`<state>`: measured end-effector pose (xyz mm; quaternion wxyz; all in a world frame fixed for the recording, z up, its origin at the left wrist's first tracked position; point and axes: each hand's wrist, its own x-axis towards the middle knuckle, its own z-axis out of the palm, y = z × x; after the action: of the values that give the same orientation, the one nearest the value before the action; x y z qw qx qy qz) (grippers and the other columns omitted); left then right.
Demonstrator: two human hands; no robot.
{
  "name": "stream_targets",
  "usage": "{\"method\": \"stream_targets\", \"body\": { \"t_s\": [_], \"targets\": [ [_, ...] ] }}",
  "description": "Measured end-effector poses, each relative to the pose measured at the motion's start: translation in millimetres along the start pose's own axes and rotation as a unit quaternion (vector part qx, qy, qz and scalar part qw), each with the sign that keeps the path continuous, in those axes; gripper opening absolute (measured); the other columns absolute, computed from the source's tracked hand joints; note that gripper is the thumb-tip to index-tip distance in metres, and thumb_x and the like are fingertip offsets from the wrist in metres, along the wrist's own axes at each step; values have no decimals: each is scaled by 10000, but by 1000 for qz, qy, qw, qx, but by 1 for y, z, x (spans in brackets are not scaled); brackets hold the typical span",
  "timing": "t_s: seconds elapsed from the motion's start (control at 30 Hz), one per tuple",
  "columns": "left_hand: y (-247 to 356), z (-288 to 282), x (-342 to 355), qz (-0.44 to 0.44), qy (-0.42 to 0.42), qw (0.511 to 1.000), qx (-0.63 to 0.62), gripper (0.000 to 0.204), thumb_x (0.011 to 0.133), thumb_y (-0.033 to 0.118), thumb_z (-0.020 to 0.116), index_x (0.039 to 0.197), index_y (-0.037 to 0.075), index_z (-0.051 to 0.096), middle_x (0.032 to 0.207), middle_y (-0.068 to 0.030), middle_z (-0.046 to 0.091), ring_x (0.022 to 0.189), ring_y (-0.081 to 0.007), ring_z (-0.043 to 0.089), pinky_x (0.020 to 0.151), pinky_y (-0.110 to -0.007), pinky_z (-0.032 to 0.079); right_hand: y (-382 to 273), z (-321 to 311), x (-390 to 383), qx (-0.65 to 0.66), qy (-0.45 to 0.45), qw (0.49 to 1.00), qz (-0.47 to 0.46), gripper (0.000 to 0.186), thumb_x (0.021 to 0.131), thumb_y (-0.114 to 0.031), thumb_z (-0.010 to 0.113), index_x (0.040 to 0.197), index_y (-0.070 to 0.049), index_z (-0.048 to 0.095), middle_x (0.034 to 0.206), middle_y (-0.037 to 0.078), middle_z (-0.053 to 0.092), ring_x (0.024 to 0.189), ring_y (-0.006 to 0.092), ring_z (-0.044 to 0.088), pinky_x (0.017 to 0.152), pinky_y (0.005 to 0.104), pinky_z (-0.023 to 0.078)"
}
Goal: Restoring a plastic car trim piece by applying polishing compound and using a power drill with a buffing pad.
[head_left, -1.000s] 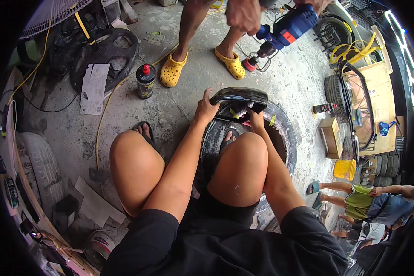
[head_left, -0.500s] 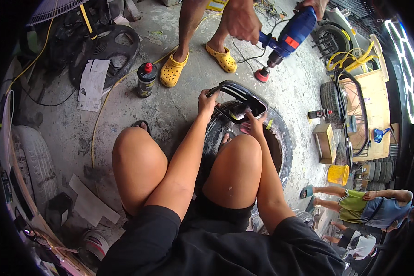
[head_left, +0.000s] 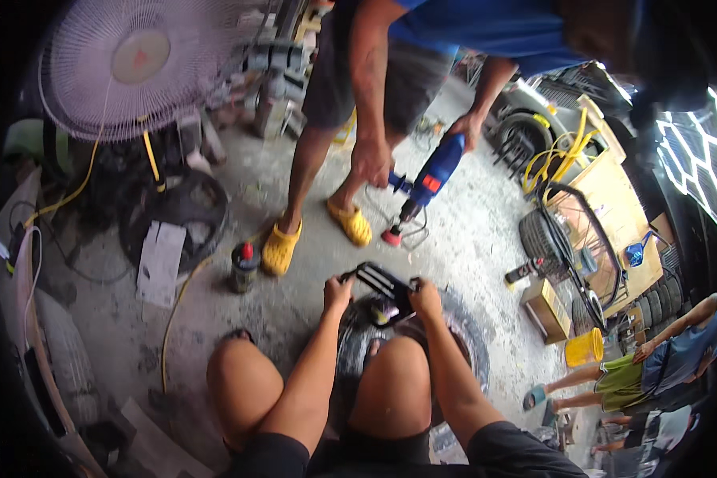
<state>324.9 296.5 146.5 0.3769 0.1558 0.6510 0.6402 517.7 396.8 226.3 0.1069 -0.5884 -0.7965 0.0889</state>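
Note:
A glossy black hollow shell, which looks like a car side-mirror housing (head_left: 384, 280), is held up between my two hands above a tyre (head_left: 468, 338). My left hand (head_left: 339, 293) is closed on its left end, my right hand (head_left: 425, 299) on its right end. Light streaks shine on its upper surface. Just beyond it, a co-worker in yellow clogs grips a blue drill (head_left: 436, 171) with both hands. The drill's red-and-black round pad (head_left: 391, 237) points down, apart from the housing. A dark bottle with a red cap (head_left: 245, 268) stands left of the clogs.
A large fan (head_left: 139, 60) stands at the far left, with white cardboard (head_left: 162, 263) on its base. Yellow cable (head_left: 175, 319) runs along the floor. At right are a box (head_left: 546, 311), a yellow bucket (head_left: 584, 348), a black frame (head_left: 581, 247) and another person (head_left: 653, 354).
My view has tilted up, showing more of the co-worker and fan. The housing has turned in my hands, and my right hand has shifted to its right end. The drill has swung closer to upright.

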Motion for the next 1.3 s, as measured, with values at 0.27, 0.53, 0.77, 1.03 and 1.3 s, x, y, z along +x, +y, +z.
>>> {"method": "stream_targets", "body": {
  "t_s": [0.27,0.53,0.77,1.03,1.3],
  "targets": [
    [36,-19,10,-77,-164,983,22,368,777,287,714,861,-65,647,677,-133,634,486,-180,594,459,-283,487,15,28,-25,132,78,987,58,327,723,-194,650,1011,-39,670,849,236,658,836,389,644,745,412,497],
    [43,-10,41,-28,-159,985,-54,296,723,288,724,691,13,619,493,-16,482,421,-134,479,422,-279,367,-38,-8,-19,156,101,979,83,263,749,-126,605,951,30,668,884,255,659,867,390,642,777,420,482],
    [47,12,33,-3,-132,989,60,236,738,210,677,705,-23,670,516,-81,565,404,-160,545,404,-275,404,-16,4,-28,176,100,973,107,293,727,-132,645,976,18,675,824,242,668,804,327,664,748,378,478],
    [37,6,28,-10,-83,996,27,284,785,233,697,780,-50,679,567,-93,604,415,-180,566,416,-300,471,-22,0,-33,137,100,985,33,268,720,-130,625,928,31,670,797,245,659,788,366,654,744,397,483],
    [44,-8,36,1,-120,992,44,244,790,185,706,856,-47,673,745,-109,690,486,-188,615,454,-300,467,-1,-6,-30,206,-52,976,-50,441,727,-203,631,1113,6,590,993,241,653,949,362,629,843,387,471]
  ]
}}
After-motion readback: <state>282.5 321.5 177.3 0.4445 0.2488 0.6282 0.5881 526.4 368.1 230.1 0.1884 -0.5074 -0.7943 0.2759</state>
